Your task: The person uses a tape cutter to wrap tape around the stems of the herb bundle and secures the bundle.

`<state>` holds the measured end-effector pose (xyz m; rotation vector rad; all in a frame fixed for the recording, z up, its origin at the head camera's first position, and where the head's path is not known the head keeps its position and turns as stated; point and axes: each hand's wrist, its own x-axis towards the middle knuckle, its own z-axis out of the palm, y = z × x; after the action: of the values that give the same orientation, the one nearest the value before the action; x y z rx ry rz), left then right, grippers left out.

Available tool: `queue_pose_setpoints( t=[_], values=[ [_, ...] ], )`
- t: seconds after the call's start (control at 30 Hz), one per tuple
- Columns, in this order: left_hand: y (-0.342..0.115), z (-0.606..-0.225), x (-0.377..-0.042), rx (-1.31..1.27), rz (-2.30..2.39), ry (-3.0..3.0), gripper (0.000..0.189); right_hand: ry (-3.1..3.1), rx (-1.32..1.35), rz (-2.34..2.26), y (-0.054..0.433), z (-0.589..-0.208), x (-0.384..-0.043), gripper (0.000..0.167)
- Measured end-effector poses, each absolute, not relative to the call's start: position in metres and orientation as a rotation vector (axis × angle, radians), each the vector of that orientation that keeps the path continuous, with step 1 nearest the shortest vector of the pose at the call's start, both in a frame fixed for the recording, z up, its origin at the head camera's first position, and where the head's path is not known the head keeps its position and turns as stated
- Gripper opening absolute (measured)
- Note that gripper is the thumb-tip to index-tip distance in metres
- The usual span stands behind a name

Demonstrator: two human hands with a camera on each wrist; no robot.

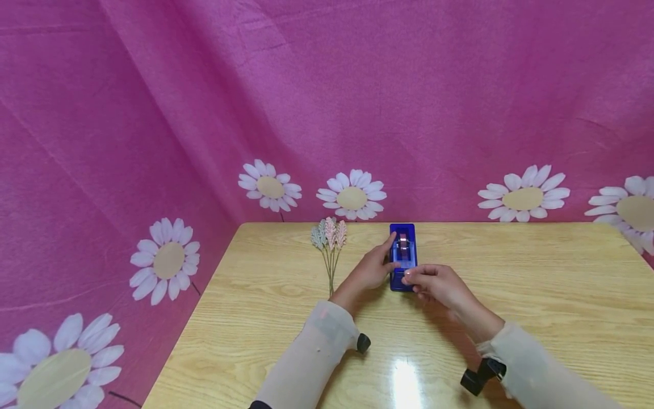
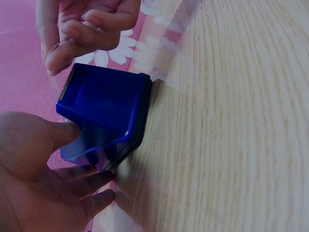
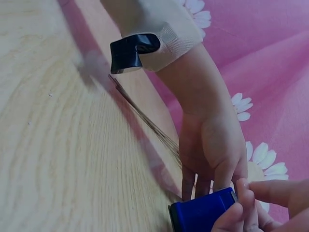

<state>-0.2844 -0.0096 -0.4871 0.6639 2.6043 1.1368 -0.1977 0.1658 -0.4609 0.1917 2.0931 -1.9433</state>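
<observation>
A blue tape dispenser [image 1: 405, 260] stands on the wooden table, with a tape roll [image 1: 403, 241] in its well. My left hand [image 1: 374, 268] holds it from the left side. In the left wrist view, the left thumb reaches into the notch under the toothed cutter [image 2: 66, 84] while the fingers lie low along the body [image 2: 108, 99]. My right hand [image 1: 440, 286] is at the near end, thumb and forefinger pinched together right by the cutter. A faint strip of clear tape [image 2: 54, 83] shows between these fingertips and the cutter.
Left of the dispenser lies a bunch of artificial stems [image 1: 330, 261] with pale pink and grey-green heads. Behind the table [image 1: 536, 295] and along its left side hangs a magenta cloth [image 1: 409, 113] printed with white daisies. Black camera mounts [image 1: 472, 382] sit at both wrists.
</observation>
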Motion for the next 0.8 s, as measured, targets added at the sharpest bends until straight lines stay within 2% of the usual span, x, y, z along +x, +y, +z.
queue_pose_setpoints(
  t=[0.17, 0.8],
  values=[
    [-0.010, -0.486, -0.284, 0.690, 1.157, 2.598, 0.072, 2.067, 0.189, -1.979, 0.165, -0.462, -0.193, 0.015],
    [-0.009, -0.485, -0.283, 0.639, 1.173, 2.583, 0.071, 2.032, 0.152, -1.974, 0.164, -0.462, -0.177, 0.021]
  ],
)
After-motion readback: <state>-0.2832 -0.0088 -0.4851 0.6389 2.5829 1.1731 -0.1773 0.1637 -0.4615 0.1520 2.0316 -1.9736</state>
